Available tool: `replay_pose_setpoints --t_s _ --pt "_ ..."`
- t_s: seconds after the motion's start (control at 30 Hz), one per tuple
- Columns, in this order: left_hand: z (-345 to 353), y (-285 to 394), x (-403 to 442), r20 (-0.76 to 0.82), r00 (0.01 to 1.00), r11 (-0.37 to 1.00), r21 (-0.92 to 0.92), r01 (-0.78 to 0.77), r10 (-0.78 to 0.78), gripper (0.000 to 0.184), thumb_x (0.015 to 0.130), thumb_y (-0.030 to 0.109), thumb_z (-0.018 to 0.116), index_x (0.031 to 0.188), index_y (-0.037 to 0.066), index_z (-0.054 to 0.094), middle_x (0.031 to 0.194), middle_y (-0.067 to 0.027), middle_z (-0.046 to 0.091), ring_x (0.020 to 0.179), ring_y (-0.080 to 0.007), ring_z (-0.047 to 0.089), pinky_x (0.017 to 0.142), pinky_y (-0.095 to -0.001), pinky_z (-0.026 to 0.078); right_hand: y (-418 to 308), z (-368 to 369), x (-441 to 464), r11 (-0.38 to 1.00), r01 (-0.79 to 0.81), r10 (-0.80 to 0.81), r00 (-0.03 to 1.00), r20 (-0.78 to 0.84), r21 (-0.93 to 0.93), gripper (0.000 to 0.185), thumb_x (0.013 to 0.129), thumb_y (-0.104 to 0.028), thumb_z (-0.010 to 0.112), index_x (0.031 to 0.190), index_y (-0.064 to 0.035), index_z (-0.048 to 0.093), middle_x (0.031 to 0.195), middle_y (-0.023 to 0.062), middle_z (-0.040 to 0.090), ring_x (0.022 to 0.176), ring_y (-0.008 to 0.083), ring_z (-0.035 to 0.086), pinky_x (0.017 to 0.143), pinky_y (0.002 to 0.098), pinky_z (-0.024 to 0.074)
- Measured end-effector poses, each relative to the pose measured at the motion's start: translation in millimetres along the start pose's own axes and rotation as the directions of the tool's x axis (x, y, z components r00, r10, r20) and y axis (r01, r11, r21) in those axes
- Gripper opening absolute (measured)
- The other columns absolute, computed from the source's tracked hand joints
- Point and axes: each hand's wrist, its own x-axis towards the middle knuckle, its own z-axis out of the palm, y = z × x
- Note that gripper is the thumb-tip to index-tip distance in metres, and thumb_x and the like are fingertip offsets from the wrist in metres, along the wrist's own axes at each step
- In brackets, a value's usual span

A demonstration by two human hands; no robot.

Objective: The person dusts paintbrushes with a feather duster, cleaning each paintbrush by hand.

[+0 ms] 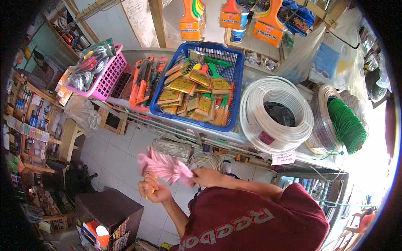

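Beyond both hands, a blue plastic basket [213, 45] keeps packaged paintbrushes [200, 78] together. The right hand [208, 177] wraps the pink fluffy duster's [165, 166] near end, likely sparing its plumes; beside them the left hand [155, 189] curls, its contents unclear

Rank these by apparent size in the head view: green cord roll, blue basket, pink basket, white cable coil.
Largest to smallest:
1. Blue basket
2. White cable coil
3. Pink basket and green cord roll: too alike to rank, and their distances from the camera may differ.
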Motion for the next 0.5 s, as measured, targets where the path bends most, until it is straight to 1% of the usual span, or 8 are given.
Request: replay_pose_setpoints --t_s 0.07,0.1,0.13,0.27,0.37,0.43,0.47,0.5 --pt "-4 2 6 -0.083 0.996 0.998 -0.062 -0.016 0.011 0.025 0.084 0.021 0.043 0.064 0.014 0.03 0.046 0.0006 0.024 0.05 -0.0099 0.024 0.061 -0.0314 0.027 -3 -2 8 0.977 0.055 -0.077 0.992 0.099 0.207 0.045 0.081 -0.048 0.059 0.101 -0.0087 0.065 0.101 0.0208 0.065 0.097 0.0376 0.063 0.089 0.0464 0.0471" --pt "10 1 -51 -0.199 0.973 0.986 -0.139 0.09 -0.116 0.026 0.085 0.02 0.043 0.063 0.014 0.03 0.046 0.0007 0.024 0.049 -0.0097 0.023 0.061 -0.0318 0.028 26 -8 -42 0.994 -0.109 0.107 0.991 0.085 0.029 0.042 0.081 -0.047 0.058 0.101 -0.0094 0.065 0.098 0.0198 0.066 0.096 0.0371 0.063 0.087 0.0464 0.0475" --pt "15 6 -55 -0.222 0.967 0.983 -0.155 0.094 -0.127 0.026 0.085 0.019 0.042 0.063 0.014 0.029 0.045 0.0008 0.024 0.048 -0.0095 0.022 0.06 -0.0322 0.028 28 -9 -47 0.987 -0.131 0.135 0.99 0.038 -0.088 0.04 0.082 -0.045 0.058 0.1 -0.01 0.066 0.095 0.0189 0.066 0.095 0.0367 0.063 0.086 0.0463 0.048" --pt "-27 18 11 -0.086 0.994 0.998 0.014 0.064 -0.063 0.028 0.087 0.018 0.041 0.062 0.014 0.029 0.045 0.0017 0.022 0.047 -0.0094 0.022 0.059 -0.0314 0.028 -23 6 4 0.999 0.039 -0.036 0.997 0.063 -0.039 0.037 0.082 -0.043 0.057 0.099 -0.0106 0.066 0.098 0.0195 0.065 0.094 0.0367 0.063 0.084 0.0467 0.0484" --pt "-9 21 5 -0.071 0.993 0.993 -0.088 0.085 -0.091 0.026 0.089 0.015 0.037 0.064 0.013 0.03 0.05 0.0017 0.022 0.052 -0.0103 0.022 0.059 -0.0292 0.026 3 15 18 0.996 0.088 -0.088 0.996 0.02 0.006 0.044 0.085 -0.047 0.054 0.097 -0.0056 0.063 0.097 0.0225 0.064 0.091 0.0371 0.063 0.082 0.047 0.0481" --pt "10 19 -11 -0.121 0.983 0.99 -0.033 0.134 -0.137 0.029 0.092 0.02 0.037 0.064 0.013 0.031 0.052 -0.0008 0.027 0.05 -0.0111 0.024 0.054 -0.0282 0.025 5 18 19 0.991 0.108 -0.106 0.994 -0.033 0.079 0.05 0.086 -0.051 0.053 0.096 -0.0026 0.062 0.094 0.023 0.064 0.09 0.037 0.063 0.081 0.0467 0.0479" --pt "16 17 -18 -0.134 0.979 0.988 -0.007 0.154 -0.153 0.031 0.093 0.022 0.038 0.064 0.012 0.031 0.052 -0.002 0.03 0.049 -0.0115 0.026 0.051 -0.0278 0.024 1 9 16 0.985 0.148 -0.15 0.989 0.01 0.086 0.06 0.087 -0.057 0.051 0.092 0.0021 0.06 0.087 0.0207 0.065 0.079 0.0332 0.064 0.075 0.0429 0.0498" --pt "12 13 -26 -0.108 0.989 0.959 0.253 0.126 -0.101 0.031 0.094 0.023 0.037 0.065 0.011 0.033 0.055 -0.0024 0.032 0.05 -0.0119 0.028 0.051 -0.0274 0.025 -14 0 9 0.978 0.11 -0.12 0.992 0.046 0.179 0.061 0.087 -0.058 0.051 0.093 0.0023 0.061 0.085 0.0191 0.064 0.078 0.0297 0.063 0.072 0.0409 0.0493"
